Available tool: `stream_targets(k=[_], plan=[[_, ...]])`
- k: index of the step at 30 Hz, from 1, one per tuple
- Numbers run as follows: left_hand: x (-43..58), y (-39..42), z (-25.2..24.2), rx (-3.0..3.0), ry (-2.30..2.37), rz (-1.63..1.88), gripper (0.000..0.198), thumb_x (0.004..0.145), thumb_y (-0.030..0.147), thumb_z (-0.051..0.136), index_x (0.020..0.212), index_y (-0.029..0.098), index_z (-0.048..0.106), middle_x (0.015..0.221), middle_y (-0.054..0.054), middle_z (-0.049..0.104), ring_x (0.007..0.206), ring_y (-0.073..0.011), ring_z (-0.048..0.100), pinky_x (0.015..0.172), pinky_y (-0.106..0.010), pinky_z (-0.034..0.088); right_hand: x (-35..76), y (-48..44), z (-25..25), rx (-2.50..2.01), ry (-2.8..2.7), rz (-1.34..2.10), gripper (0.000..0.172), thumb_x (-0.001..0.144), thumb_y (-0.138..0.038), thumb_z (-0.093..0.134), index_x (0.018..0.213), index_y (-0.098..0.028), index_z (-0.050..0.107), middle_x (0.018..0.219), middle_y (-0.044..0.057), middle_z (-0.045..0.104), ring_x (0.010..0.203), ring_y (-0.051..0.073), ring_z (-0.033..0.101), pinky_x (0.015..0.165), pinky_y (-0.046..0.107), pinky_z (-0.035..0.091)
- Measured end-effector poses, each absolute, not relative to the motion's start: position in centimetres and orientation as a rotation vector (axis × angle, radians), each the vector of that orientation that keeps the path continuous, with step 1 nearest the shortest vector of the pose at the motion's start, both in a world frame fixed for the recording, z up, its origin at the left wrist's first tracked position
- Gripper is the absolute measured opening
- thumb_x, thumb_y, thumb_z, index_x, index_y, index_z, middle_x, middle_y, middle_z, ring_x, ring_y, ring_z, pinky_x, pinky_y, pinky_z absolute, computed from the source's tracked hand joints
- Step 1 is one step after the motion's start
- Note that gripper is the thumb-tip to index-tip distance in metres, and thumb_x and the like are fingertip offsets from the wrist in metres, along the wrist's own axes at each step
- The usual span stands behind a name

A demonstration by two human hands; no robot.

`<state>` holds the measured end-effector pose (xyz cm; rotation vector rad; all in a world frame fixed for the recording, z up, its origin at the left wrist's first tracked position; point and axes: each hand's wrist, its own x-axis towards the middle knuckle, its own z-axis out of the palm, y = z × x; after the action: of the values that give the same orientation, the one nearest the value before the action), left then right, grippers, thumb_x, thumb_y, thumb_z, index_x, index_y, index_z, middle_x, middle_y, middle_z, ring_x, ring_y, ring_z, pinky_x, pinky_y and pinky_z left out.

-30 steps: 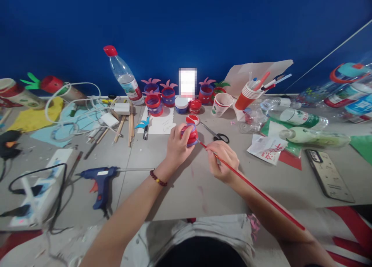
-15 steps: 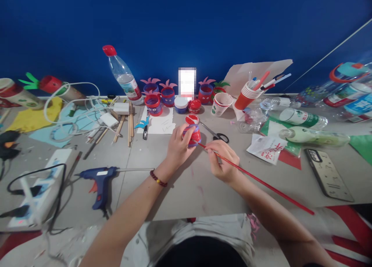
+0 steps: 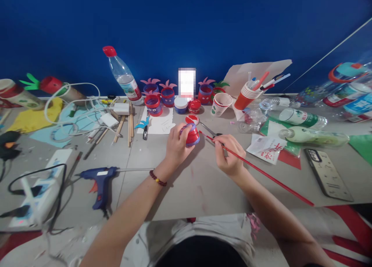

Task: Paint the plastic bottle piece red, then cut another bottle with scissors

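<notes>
My left hand [image 3: 178, 143] is wrapped round a small red and purple painted cup [image 3: 193, 136], tilted on its side above the table; its far side is hidden by my fingers. In my right hand [image 3: 229, 152] is a long red paintbrush [image 3: 261, 173], pinched near its bristle end. The brush tip points at the cup, a short gap apart from it. Just beyond the cup lies a round lid with red paint [image 3: 192, 119]. Black-handled scissors [image 3: 209, 130] rest behind the brush, partly covered by my right hand.
Painted cups with pink leaf tops [image 3: 154, 105] stand at the back, beside paint jars [image 3: 194, 105] and a paper cup [image 3: 222, 104]. A blue glue gun [image 3: 101, 181] and power strip [image 3: 43, 185] lie left. Plastic bottles [image 3: 315, 137] and a phone [image 3: 328, 174] lie right.
My right hand has drawn the paintbrush back to the right, so its tip has left the cup. The cup has turned in my left hand, showing more of its red side.
</notes>
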<state>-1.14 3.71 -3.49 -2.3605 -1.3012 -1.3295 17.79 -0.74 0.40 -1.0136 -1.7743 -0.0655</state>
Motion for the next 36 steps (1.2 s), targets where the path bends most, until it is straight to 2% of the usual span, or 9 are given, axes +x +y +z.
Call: stream_targets(k=[10,17,25,36], plan=[[-1.1,3.6,-3.6,-2.354,-1.363,-1.265,0.062,0.072,0.013,0.074,0.129,0.019,0.049,0.124,-0.015,0.058,0.108,-0.0292,0.058,0.094,-0.045,0.051,16.0,-1.9,0.3,-0.772,-1.924,-0.001,0.024,0.083,0.0,0.051,0.098,-0.018,0.058,0.081,0.008,0.067,0.075,0.02,0.063,0.07,0.034,0.056],[-0.9,3.4,-3.5,-2.354,-1.299,-1.258,0.067,0.067,0.007,0.072,0.129,0.019,0.049,0.124,-0.015,0.058,0.104,-0.0291,0.059,0.09,-0.045,0.052,15.2,-2.4,0.9,-0.78,-1.846,0.051,0.023,0.085,-0.004,0.049,0.095,-0.021,0.061,0.078,0.005,0.068,0.071,0.019,0.065,0.066,0.033,0.056],[-0.8,3.6,-3.7,-2.34,-1.271,-1.303,0.061,0.077,0.02,0.075,0.13,0.018,0.046,0.121,-0.016,0.059,0.106,-0.0287,0.06,0.094,-0.046,0.052,15.9,-1.8,1.3,-0.859,-1.812,0.016,0.02,0.087,-0.006,0.05,0.093,-0.022,0.061,0.075,0.003,0.068,0.071,0.019,0.066,0.067,0.033,0.055],[-1.1,3.6,-3.3,-2.342,-1.24,-1.34,0.062,0.079,0.017,0.073,0.134,0.021,0.043,0.121,-0.014,0.059,0.108,-0.0275,0.061,0.093,-0.044,0.052,17.8,-0.6,1.3,-0.974,-1.751,-0.119,0.018,0.09,-0.008,0.049,0.09,-0.022,0.06,0.074,0.004,0.068,0.069,0.019,0.065,0.066,0.033,0.053]])
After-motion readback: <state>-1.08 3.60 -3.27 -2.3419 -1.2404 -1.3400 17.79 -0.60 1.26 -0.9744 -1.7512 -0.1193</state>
